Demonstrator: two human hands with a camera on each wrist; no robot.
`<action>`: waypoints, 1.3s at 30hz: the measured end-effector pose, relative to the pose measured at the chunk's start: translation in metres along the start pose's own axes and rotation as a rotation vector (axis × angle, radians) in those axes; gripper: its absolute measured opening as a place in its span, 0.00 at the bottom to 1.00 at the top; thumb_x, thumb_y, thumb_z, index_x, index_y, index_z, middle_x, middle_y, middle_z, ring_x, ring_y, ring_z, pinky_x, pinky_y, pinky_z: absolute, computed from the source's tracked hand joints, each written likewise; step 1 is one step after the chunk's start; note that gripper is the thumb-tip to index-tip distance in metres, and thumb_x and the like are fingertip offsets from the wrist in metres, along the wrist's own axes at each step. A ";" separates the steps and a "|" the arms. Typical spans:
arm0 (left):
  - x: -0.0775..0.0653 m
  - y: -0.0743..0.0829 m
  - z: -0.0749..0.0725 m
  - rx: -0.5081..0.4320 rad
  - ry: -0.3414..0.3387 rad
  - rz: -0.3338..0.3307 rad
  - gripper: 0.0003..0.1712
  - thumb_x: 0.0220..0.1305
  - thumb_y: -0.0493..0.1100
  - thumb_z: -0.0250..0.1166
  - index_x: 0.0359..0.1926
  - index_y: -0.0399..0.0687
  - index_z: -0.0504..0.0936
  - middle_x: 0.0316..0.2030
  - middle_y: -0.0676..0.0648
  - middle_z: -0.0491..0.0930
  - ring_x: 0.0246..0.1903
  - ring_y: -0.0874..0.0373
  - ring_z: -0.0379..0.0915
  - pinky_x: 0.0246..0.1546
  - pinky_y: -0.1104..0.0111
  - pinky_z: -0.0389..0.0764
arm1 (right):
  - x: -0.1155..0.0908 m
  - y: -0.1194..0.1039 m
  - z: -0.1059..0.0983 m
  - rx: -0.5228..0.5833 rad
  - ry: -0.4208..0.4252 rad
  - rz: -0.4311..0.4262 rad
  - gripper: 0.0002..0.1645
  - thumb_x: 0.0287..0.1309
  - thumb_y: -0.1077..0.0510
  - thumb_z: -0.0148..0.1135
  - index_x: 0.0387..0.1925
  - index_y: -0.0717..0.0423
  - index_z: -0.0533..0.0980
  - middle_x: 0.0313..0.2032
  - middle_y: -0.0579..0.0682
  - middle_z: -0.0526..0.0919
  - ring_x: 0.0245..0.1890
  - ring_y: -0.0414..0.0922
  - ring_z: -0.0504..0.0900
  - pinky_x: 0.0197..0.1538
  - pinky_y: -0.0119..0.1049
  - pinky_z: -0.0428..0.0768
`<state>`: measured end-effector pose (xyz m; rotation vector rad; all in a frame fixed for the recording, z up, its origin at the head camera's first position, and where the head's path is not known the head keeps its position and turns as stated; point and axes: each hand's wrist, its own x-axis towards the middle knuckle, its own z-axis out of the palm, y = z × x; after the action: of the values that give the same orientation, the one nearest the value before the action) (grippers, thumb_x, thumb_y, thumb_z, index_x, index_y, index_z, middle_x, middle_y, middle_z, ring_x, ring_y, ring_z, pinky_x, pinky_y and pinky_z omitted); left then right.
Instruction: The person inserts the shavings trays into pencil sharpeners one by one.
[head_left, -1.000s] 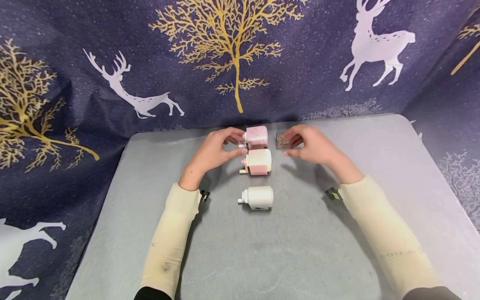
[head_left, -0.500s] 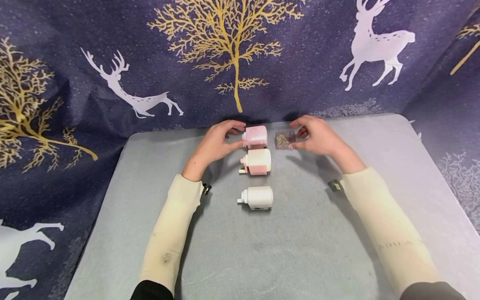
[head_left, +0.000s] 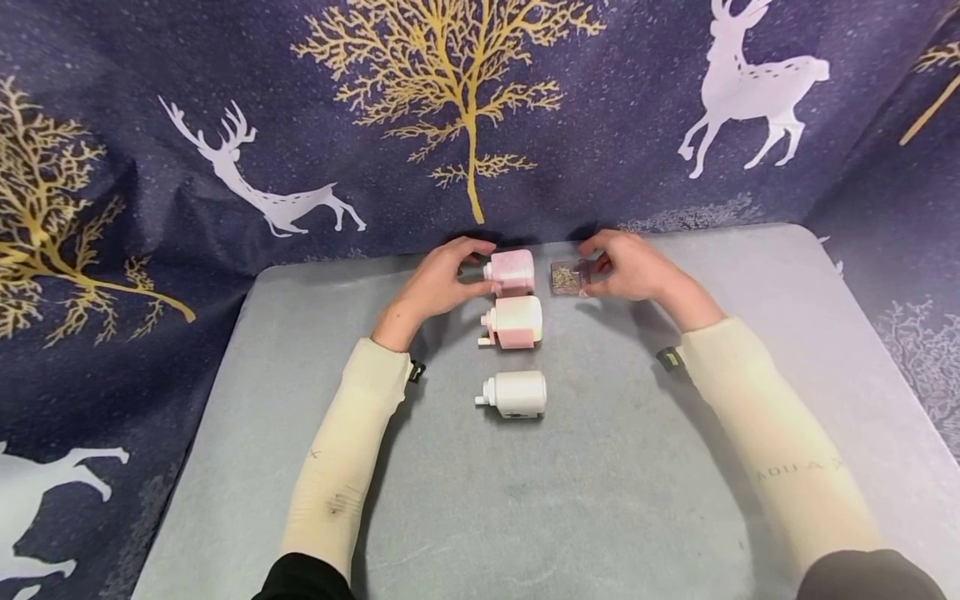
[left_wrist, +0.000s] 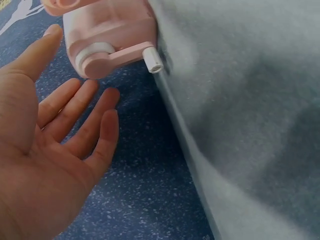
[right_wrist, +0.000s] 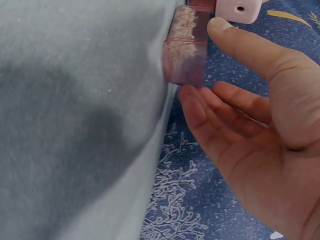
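Note:
Three small crank pencil sharpeners stand in a column on the grey table: a pink one (head_left: pixel 513 272) at the back, a cream-and-pink one (head_left: pixel 517 322) before it, and a white one (head_left: pixel 517 394) nearest me. My left hand (head_left: pixel 442 279) is by the crank end of the pink sharpener, thumb and fingers spread; its crank and white handle (left_wrist: pixel 152 60) show in the left wrist view. At the right, a see-through shavings drawer (head_left: pixel 566 278) holds tan shavings. My right hand (head_left: pixel 626 267) has its thumb and fingertips around the drawer's outer end, fingers loosely bent.
The grey table (head_left: pixel 510 500) has its back edge just behind the pink sharpener and the drawer. A dark blue cloth (head_left: pixel 420 217) with gold trees and white deer hangs behind it.
My right hand has drawn back from over the drawer to its right end, uncovering the shavings. The left hand has moved slightly back beside the pink sharpener. The sharpeners stay in place.

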<state>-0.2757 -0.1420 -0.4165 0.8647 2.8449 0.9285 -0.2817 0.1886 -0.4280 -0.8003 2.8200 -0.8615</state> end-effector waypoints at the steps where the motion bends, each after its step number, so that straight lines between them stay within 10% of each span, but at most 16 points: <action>1: 0.000 -0.001 0.001 -0.007 -0.006 0.002 0.37 0.55 0.60 0.71 0.63 0.56 0.74 0.57 0.55 0.73 0.51 0.60 0.73 0.50 0.65 0.75 | 0.001 0.001 0.001 0.000 -0.010 0.003 0.43 0.36 0.56 0.80 0.57 0.67 0.74 0.49 0.59 0.79 0.41 0.50 0.82 0.48 0.48 0.79; 39: 0.005 -0.005 0.003 -0.066 -0.047 0.008 0.31 0.59 0.52 0.70 0.63 0.51 0.76 0.54 0.50 0.76 0.45 0.55 0.77 0.48 0.59 0.77 | 0.012 0.004 0.015 0.060 -0.058 0.046 0.33 0.37 0.58 0.80 0.48 0.64 0.77 0.37 0.54 0.84 0.37 0.47 0.82 0.47 0.44 0.79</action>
<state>-0.2815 -0.1410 -0.4215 0.8798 2.7562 0.9832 -0.2905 0.1778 -0.4421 -0.7376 2.7366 -0.8968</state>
